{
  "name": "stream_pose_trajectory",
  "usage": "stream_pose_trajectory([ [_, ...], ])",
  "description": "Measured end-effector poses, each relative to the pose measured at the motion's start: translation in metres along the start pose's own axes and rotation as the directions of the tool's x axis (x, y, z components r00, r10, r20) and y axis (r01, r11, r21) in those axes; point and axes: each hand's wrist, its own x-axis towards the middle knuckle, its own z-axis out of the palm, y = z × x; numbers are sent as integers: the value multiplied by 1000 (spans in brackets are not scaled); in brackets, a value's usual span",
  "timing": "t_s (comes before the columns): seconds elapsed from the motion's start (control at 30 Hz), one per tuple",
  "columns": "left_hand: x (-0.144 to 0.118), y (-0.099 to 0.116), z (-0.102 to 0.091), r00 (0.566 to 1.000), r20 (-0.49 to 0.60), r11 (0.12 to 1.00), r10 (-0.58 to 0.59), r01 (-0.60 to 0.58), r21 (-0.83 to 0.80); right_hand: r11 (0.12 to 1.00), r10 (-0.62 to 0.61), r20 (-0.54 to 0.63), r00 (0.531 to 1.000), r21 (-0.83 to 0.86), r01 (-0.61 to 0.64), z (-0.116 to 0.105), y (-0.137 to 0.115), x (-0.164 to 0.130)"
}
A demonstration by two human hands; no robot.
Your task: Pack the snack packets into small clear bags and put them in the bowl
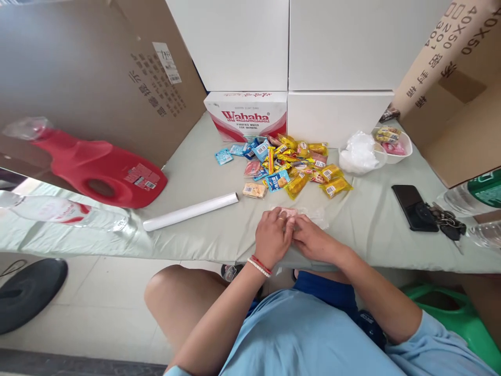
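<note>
My left hand point(274, 234) and my right hand point(312, 239) meet near the front edge of the table, fingers curled together. Between them is a small pinkish snack packet point(288, 211), mostly covered by the fingers. Clear plastic wrap point(319, 215) sticks out beyond my right fingers; whether it belongs to the packet I cannot tell. Just past my hands lies a pile of wrapped snacks, with yellow packets point(297, 185), a blue packet point(277, 180) and a pale biscuit packet point(254, 190) nearest.
On the left are a white roll point(191, 211), a red jug point(113, 177) and a lying water bottle point(70, 211). Plastic bowls point(364, 166) stand back right, near a phone point(414, 208) and keys point(448, 222). Cardboard point(97, 78) and a Wahaha box point(247, 117) border the table.
</note>
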Motion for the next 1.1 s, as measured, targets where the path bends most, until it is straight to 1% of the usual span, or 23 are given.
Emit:
stream_pose_trajectory([
  [0.03, -4, 1, 2, 999, 19, 996, 34, -35, 78, 997, 32, -26, 999, 72, -30, -4, 5, -4],
  [0.07, -9, 1, 4, 998, 39, 987, 57, -62, 148, 986, 111, -80, 991, 131, -100, -8, 11, -8],
  [0.1, -12, 1, 7, 996, 56, 974, 72, -82, 210, 965, 227, -166, 960, 167, -200, -12, 17, -10],
  [0.13, -15, 1, 10, 994, 70, 960, 80, -96, 265, 933, 354, -275, 894, 172, -317, -16, 24, -12],
  [0.17, -18, 1, 13, 993, 80, 944, 85, -106, 312, 887, 458, -393, 797, 148, -437, -18, 31, -14],
  [0.2, -19, 1, 16, 992, 87, 929, 88, -113, 353, 832, 519, -489, 701, 101, -546, -19, 38, -15],
  [0.23, -21, 1, 19, 992, 89, 914, 91, -118, 387, 776, 544, -543, 640, 36, -630, -19, 43, -16],
  [0.27, -22, 1, 22, 992, 89, 902, 94, -122, 414, 731, 555, -549, 625, -36, -681, -19, 47, -17],
  [0.3, -23, 1, 24, 992, 87, 893, 97, -125, 433, 706, 565, -516, 644, -103, -701, -17, 50, -19],
  [0.33, -23, 1, 26, 992, 83, 886, 98, -125, 447, 701, 570, -468, 675, -151, -697, -16, 51, -20],
  [0.4, -25, 0, 29, 992, 79, 879, 99, -124, 461, 736, 552, -398, 733, -181, -652, -15, 48, -25],
  [0.43, -26, -1, 30, 992, 78, 877, 100, -125, 464, 760, 535, -394, 748, -162, -629, -16, 45, -26],
  [0.47, -26, -1, 31, 992, 78, 875, 103, -127, 467, 779, 527, -401, 750, -125, -615, -19, 40, -26],
  [0.53, -28, -3, 31, 990, 79, 871, 113, -137, 472, 790, 560, -388, 732, -15, -613, -26, 30, -22],
  [0.6, -29, -2, 31, 989, 83, 867, 119, -144, 478, 777, 612, -326, 721, 79, -624, -32, 20, -8],
  [0.63, -29, -1, 31, 989, 89, 865, 120, -148, 480, 777, 619, -297, 727, 99, -622, -33, 15, 3],
  [0.7, -27, 3, 30, 987, 108, 864, 120, -158, 478, 794, 600, -269, 753, 86, -602, -30, 7, 28],
  [0.8, -23, 5, 25, 986, 120, 889, 119, -160, 429, 798, 591, -211, 778, 9, -603, -16, 1, 62],
  [0.9, -24, -2, 15, 988, 70, 953, 135, -149, 262, 797, 593, -149, 791, -30, -603, -1, 1, 75],
  [1.0, -31, -19, 5, 983, -43, 982, 181, -183, -49, 834, 521, -182, 834, -103, -543, 7, 6, 67],
  [1.03, -34, -25, 3, 983, -100, 973, 152, -167, -159, 841, 496, -199, 845, -133, -525, 9, 7, 63],
  [1.07, -35, -31, 2, 984, -158, 962, 84, -122, -246, 846, 474, -213, 855, -158, -509, 11, 9, 58],
  [1.1, -35, -35, 2, 978, -207, 952, -20, -45, -302, 851, 455, -226, 861, -174, -496, 13, 10, 54],
])
